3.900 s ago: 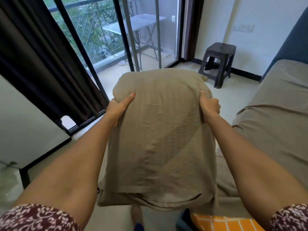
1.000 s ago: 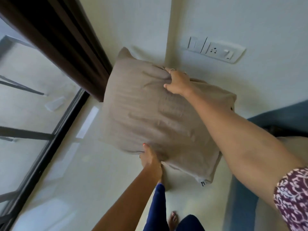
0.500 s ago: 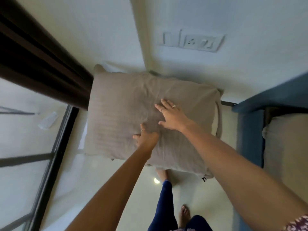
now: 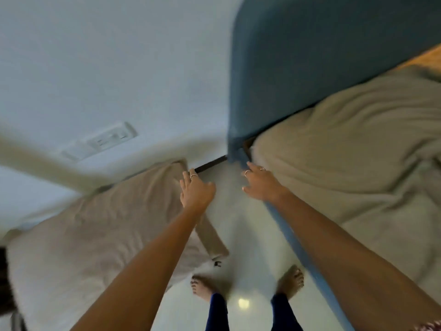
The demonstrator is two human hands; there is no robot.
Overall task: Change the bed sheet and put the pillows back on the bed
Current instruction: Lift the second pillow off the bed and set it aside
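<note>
Pillow (image 4: 95, 237) was released and left propped on the floor against the wall, both the left hand (image 4: 196, 189) and right hand (image 4: 261, 185) were seen open, holding nothing, reaching toward the bed sheet (image 4: 346, 163), so sheet removal was judged next.

Pillow (image 4: 95, 235) lay on floor (image 4: 245, 235) at left, against wall (image 4: 107, 68). Bed (image 4: 358, 175) stood at right, headboard (image 4: 310, 68) behind it, sheet (image 4: 346, 149) on it. Both hands (image 4: 196, 191) (image 4: 261, 185) and feet (image 4: 202, 286) were between pillow and bed. Socket plate (image 4: 109, 139) sat on wall above pillow.
</note>
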